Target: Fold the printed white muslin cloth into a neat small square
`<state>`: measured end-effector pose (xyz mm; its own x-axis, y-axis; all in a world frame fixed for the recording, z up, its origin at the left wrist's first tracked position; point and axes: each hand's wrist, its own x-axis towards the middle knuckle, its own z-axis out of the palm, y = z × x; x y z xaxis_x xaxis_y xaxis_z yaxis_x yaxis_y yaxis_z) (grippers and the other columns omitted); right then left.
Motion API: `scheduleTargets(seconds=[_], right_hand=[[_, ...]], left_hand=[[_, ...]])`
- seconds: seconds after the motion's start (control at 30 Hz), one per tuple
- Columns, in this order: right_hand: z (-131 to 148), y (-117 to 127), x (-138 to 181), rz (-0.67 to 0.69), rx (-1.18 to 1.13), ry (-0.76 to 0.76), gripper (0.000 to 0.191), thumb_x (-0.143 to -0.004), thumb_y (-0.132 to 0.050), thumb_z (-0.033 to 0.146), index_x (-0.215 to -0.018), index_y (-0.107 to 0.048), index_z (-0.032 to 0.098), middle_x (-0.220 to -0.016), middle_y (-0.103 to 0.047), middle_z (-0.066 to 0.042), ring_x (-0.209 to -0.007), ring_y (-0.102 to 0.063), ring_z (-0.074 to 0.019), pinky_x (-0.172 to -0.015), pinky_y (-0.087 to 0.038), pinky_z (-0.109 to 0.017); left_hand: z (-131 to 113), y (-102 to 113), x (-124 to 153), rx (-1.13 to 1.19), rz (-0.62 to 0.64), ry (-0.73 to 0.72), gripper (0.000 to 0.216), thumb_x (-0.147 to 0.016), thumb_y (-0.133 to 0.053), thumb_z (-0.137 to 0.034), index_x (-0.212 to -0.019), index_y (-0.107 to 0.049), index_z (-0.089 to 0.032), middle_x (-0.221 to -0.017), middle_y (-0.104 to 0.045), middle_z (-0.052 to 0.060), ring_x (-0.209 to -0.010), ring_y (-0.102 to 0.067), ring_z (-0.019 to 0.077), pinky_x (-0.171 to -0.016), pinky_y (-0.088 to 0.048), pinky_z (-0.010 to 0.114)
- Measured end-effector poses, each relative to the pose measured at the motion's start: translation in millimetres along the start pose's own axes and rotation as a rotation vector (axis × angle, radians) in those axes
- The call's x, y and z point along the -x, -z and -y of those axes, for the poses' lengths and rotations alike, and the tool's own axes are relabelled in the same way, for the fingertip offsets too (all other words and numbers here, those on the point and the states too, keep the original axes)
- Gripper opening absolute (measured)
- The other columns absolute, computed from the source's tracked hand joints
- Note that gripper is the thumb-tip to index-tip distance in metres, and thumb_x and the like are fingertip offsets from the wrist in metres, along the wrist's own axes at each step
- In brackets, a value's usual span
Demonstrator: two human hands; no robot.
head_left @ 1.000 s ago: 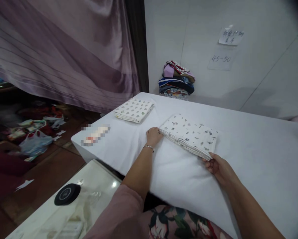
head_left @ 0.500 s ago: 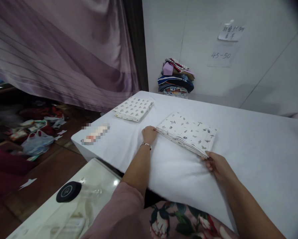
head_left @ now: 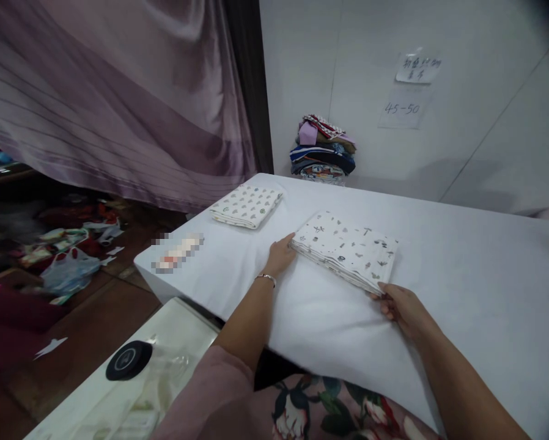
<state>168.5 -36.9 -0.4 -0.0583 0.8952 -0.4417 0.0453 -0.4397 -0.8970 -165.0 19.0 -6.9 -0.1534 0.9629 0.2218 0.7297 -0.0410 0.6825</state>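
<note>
A folded white cloth (head_left: 345,249) with small dark prints lies on the white-covered table (head_left: 462,275). My left hand (head_left: 281,255) rests at the cloth's left corner, fingers stretched toward its edge and touching it. My right hand (head_left: 400,305) holds the cloth's near right corner, fingers curled round the folded edge. A second folded white cloth (head_left: 247,205) with small prints lies further back on the left, apart from both hands.
A stack of colourful folded fabrics (head_left: 324,150) stands against the white wall at the table's far end. A mauve curtain (head_left: 118,104) hangs left. Bags and scraps (head_left: 68,269) litter the brown floor. A black round object (head_left: 128,360) sits on a pale surface near left.
The folded cloth stays in place. My left hand's fingers have stretched out flatter against its left corner; my right hand keeps its grip on the near right corner. The view shifted slightly.
</note>
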Motion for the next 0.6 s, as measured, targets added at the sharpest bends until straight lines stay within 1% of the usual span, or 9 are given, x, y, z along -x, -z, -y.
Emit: scheduleTargets(seconds=[0.07,0.13,0.23,0.3,0.4,0.5,0.6], right_hand=[[5.5,7.3,1.6,-0.034,0.014,0.006,0.027,-0.077,-0.059,0.041,-0.074,-0.060,0.013,-0.049,-0.052,-0.002,-0.037,-0.039,-0.0078,-0.033,-0.028,-0.020],[11.4,18.9,1.7,-0.077,0.006,0.016,0.026,-0.077,-0.060,0.038,-0.070,-0.058,0.013,-0.047,-0.050,-0.001,-0.037,-0.038,-0.0075,-0.033,-0.028,-0.019],[15.3,36.5,-1.8,-0.131,-0.005,0.003,0.019,-0.076,-0.060,0.031,-0.072,-0.058,0.012,-0.059,-0.058,-0.005,-0.038,-0.039,-0.0068,-0.033,-0.029,-0.019],[14.0,43.6,-5.1,-0.151,0.007,-0.003,0.017,-0.076,-0.060,0.028,-0.073,-0.058,0.012,-0.067,-0.062,-0.008,-0.039,-0.040,-0.0066,-0.032,-0.030,-0.019],[10.0,47.2,-8.5,-0.156,0.022,-0.005,0.016,-0.076,-0.060,0.028,-0.073,-0.057,0.012,-0.070,-0.063,-0.009,-0.039,-0.041,-0.0070,-0.032,-0.031,-0.020],[8.3,47.1,-9.7,-0.162,0.029,-0.005,0.015,-0.077,-0.060,0.028,-0.076,-0.057,0.013,-0.071,-0.064,-0.009,-0.040,-0.043,-0.0074,-0.032,-0.032,-0.019],[9.5,46.0,-9.5,-0.171,0.032,-0.007,0.015,-0.076,-0.062,0.028,-0.080,-0.055,0.015,-0.071,-0.065,-0.009,-0.040,-0.044,-0.0080,-0.032,-0.032,-0.019]], left_hand=[[-4.3,-3.7,0.9,-0.032,0.001,-0.035,0.051,-0.073,-0.055,-0.015,-0.124,-0.054,-0.023,-0.120,-0.061,0.002,-0.109,-0.055,0.0184,-0.100,-0.038,0.033],[-8.2,-8.1,2.6,-0.067,0.011,-0.073,0.042,-0.074,-0.055,-0.014,-0.116,-0.060,-0.023,-0.117,-0.063,0.002,-0.109,-0.055,0.0183,-0.101,-0.038,0.033],[-12.8,-14.4,5.8,-0.083,0.047,-0.126,0.035,-0.074,-0.059,-0.017,-0.108,-0.064,-0.024,-0.112,-0.065,0.002,-0.107,-0.057,0.0191,-0.100,-0.039,0.033],[-14.1,-16.5,7.7,-0.049,0.067,-0.127,0.035,-0.073,-0.060,-0.018,-0.107,-0.064,-0.024,-0.111,-0.066,0.002,-0.106,-0.057,0.0190,-0.099,-0.040,0.033],[-13.1,-15.2,9.2,0.055,0.093,-0.067,0.042,-0.069,-0.063,-0.018,-0.111,-0.061,-0.024,-0.110,-0.066,0.002,-0.104,-0.058,0.0180,-0.097,-0.042,0.032],[-11.3,-11.5,9.7,0.207,0.119,0.031,0.052,-0.069,-0.063,-0.016,-0.120,-0.054,-0.023,-0.108,-0.066,0.002,-0.095,-0.061,0.0161,-0.088,-0.046,0.029],[-11.9,-10.0,9.7,0.313,0.130,0.103,0.047,-0.071,-0.060,-0.019,-0.118,-0.053,-0.020,-0.106,-0.066,0.004,-0.088,-0.062,0.0149,-0.079,-0.049,0.027]])
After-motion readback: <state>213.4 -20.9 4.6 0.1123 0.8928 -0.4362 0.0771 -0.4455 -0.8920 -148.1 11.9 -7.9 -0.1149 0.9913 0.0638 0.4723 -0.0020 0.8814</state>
